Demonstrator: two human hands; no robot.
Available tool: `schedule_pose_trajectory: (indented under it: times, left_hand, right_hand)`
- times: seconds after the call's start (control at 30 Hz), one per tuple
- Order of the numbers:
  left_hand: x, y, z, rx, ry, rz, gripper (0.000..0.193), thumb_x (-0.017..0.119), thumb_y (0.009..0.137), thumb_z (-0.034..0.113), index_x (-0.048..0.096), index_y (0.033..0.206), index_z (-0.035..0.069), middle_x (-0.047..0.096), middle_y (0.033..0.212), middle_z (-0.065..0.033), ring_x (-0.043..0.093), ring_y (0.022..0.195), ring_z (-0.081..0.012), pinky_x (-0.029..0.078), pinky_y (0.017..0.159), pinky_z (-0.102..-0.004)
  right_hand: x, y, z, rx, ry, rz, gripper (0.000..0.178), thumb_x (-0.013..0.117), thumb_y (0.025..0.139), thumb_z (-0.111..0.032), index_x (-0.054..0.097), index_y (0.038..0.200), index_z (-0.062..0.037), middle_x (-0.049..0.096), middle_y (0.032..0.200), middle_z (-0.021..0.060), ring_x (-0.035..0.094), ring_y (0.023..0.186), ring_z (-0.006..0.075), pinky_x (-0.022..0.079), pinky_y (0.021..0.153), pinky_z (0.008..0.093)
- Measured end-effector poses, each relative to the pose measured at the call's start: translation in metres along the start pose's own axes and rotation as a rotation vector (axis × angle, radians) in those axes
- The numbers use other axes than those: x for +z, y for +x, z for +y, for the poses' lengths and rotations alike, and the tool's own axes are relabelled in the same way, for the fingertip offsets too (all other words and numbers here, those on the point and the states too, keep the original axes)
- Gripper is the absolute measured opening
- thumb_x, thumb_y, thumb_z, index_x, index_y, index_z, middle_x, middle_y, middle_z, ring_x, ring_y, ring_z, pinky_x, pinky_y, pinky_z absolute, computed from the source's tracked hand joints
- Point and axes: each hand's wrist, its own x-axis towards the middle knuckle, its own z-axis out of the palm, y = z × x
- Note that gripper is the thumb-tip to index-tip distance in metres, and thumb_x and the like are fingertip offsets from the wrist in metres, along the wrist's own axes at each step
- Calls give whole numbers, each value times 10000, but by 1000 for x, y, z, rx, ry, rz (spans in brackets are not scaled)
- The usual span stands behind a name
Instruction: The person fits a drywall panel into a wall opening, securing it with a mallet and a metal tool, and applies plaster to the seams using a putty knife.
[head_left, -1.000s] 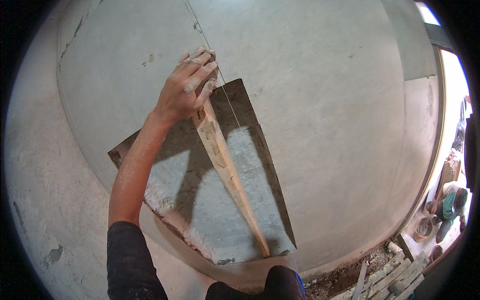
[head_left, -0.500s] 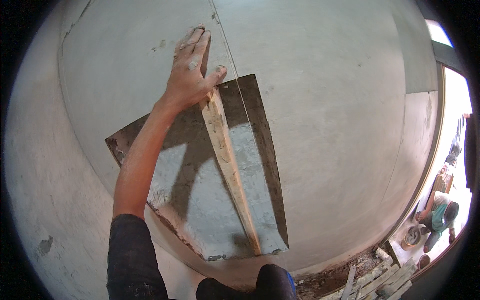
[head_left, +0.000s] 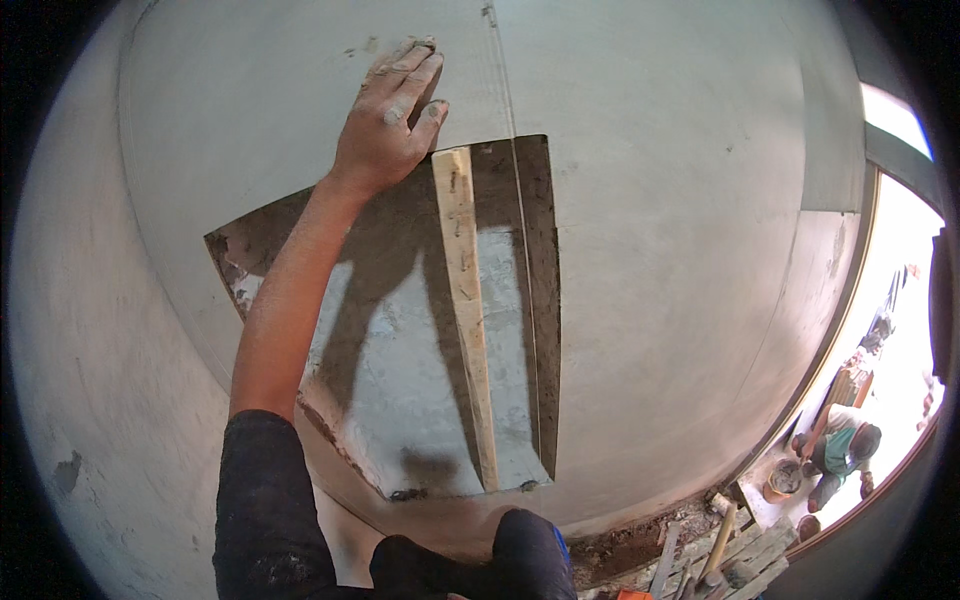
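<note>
Near the wooden batten (head_left: pixel 464 290), left hand (head_left: pixel 388 130) unclenched, thumb apart; right hand's state can't be told.

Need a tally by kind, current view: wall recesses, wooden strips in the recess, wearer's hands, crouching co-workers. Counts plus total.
Wall recess: 1
Wooden strip: 1
Wearer's hand, the left: 1
Crouching co-worker: 1
Total: 4
</note>
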Motion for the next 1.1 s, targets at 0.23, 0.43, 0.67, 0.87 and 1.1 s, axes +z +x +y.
schedule_pose_trajectory:
  times: [0.23, 0.43, 0.67, 0.87, 1.1]
  left_hand:
    - [-14, -35, -24, -12, 69, 113, 474, 660, 891, 202, 572, 1327, 38, 559, 1376, -156, 486, 1323, -331, 367, 1132, -466]
    - [-22, -48, -25, -98, 133, 130, 537, 677, 890, 300, 555, 1336, 28, 535, 1394, -167, 470, 1332, -342, 332, 1148, -490]
    - [-51, -66, -33, -90, 174, -39, 798, 704, 850, 412, 389, 1479, 36, 352, 1551, -133, 325, 1446, -296, 262, 1202, -477]
    - [-47, -55, -21, -95, 561, -267, 770, 589, 840, 157, 283, 1540, 63, 282, 1601, -106, 269, 1481, -267, 236, 1222, -462]
    - [-47, -70, -35, -77, 367, -180, 708, 505, 841, 110, 305, 1509, -12, 269, 1600, -162, 247, 1487, -310, 195, 1222, -477]
  right_hand:
    - [-99, 102, -132, -350, 666, 149, 424, 726, 893, -340, 673, 925, 80, 680, 870, 149, 630, 825, 203, 513, 723, 393]
    - [-194, 130, -286, -236, 693, 32, 474, 677, 890, -212, 510, 1269, 19, 630, 868, 144, 661, 789, 317, 548, 717, 420]
    - [-223, 207, -347, -814, 777, 492, 423, 591, 972, -264, 561, 1272, 33, 654, 962, 141, 621, 724, 133, 535, 630, 237]
    - [-309, 188, -410, -1457, -324, 1131, 344, 599, 984, -165, 544, 1318, -103, 600, 1279, 148, 629, 1061, 234, 609, 800, 345]
    - [-273, 101, -556, -1266, 309, 528, 306, 639, 967, -267, 646, 1205, -76, 717, 1042, 98, 629, 675, 115, 531, 551, 276]
